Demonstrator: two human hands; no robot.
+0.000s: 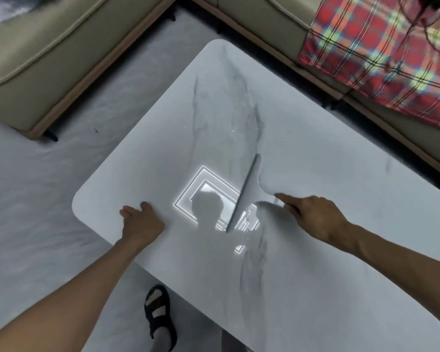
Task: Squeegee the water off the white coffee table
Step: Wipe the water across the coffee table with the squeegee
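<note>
So the white coffee table (315,153) is seen from above, a marble-look top with grey veins, its rounded corners sitting at about 12 and 9 o'clock in the picture. The squeegee (248,189) is pressed blade-down near the middle of the top, slightly toward 6 o'clock. Its long axis is laid out from roughly 1 o'clock down to 7 o'clock, with the far tip aimed toward the sofa corner and the near tip ending just at the bright reflection of a ceiling light (208,196). The pale handle is angled off toward 4 o'clock, where it's gripped by the right hand (313,217), fingers wrapped around it and the index finger stretched out along the top toward the blade. The left hand (140,222) is planted on the table edge at about 8 o'clock from the squeegee, well apart from it, palm down, fingers loosely curled over the rim and holding nothing. A shadowy head outline is caught in the light reflection right beside the blade. Actual water on the surface can't really be made out, too blurry. A beige sofa (48,59) is wrapped around the 10 to 2 o'clock side, with a red plaid blanket (381,52) draped at 2 o'clock. A foot in a black sandal (160,318) is seen on the grey floor at 6 o'clock, just beside the table's near edge.
</note>
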